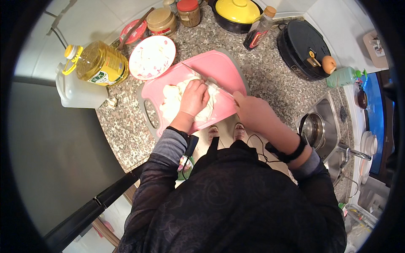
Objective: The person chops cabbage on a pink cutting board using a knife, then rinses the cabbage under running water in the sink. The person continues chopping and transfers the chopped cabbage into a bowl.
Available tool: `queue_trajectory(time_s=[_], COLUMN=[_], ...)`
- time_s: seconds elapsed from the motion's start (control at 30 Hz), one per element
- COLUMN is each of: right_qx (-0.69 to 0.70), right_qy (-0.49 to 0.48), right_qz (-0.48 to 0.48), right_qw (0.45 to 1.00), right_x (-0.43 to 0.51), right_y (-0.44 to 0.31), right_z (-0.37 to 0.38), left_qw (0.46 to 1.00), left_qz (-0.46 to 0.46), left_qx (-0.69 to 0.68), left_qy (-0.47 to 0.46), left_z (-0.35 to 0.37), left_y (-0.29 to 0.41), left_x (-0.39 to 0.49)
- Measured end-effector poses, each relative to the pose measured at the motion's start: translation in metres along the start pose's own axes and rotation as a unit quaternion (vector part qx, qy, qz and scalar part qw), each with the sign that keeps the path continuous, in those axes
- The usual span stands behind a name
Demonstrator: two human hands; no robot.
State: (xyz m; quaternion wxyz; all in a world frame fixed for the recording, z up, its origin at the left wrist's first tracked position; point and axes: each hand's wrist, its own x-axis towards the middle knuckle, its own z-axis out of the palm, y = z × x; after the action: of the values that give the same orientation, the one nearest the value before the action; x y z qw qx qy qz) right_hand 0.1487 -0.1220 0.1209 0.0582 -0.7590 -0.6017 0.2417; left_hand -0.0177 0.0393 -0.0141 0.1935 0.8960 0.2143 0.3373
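A pink cutting board [218, 64] with grey edges and a handle slot lies on the counter in front of me. A heap of pale food [172, 95], too overexposed to name surely, is spread over its left and middle part. My left hand [194, 96] presses down on the heap with bent fingers. In my right hand [253, 109] is the handle of a kitchen knife [221, 90]. Its blade slants up and left across the board, at the heap's right side just beyond my left fingers. Small pale bits lie by the blade.
Behind the board's left corner stands a red-rimmed white dish [134, 68]. An oil bottle [101, 63], lidded jars [189, 14], a yellow-lidded pot [237, 11], a sauce bottle [258, 31] and a round black appliance [302, 47] line the back. A steel sink [329, 126] is right.
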Motion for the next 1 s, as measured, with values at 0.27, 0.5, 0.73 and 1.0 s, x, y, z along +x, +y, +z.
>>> queue_trajectory(time_s=[0.27,0.5,0.73,1.0], right_qx=[0.041,-0.007,0.022,0.057], right_qy=[0.097,0.000,0.083,0.061], right_qz=[-0.029,-0.019,-0.019,-0.026], right_qw=[0.994,1.000,0.996,0.996], right_x=[0.024,-0.009,0.022,0.010], right_y=[0.003,0.004,-0.004,0.001], right_z=[0.030,-0.017,0.038,0.007], left_qw=[1.000,1.000,0.999,0.997], left_qz=[-0.005,-0.013,-0.023,-0.036], left_qx=[-0.009,0.003,0.042,0.042], left_qy=[0.016,0.017,-0.005,0.051], left_z=[-0.001,0.002,0.001,0.001], left_y=[-0.001,-0.003,0.001,0.001], left_x=[-0.003,-0.004,-0.003,-0.003])
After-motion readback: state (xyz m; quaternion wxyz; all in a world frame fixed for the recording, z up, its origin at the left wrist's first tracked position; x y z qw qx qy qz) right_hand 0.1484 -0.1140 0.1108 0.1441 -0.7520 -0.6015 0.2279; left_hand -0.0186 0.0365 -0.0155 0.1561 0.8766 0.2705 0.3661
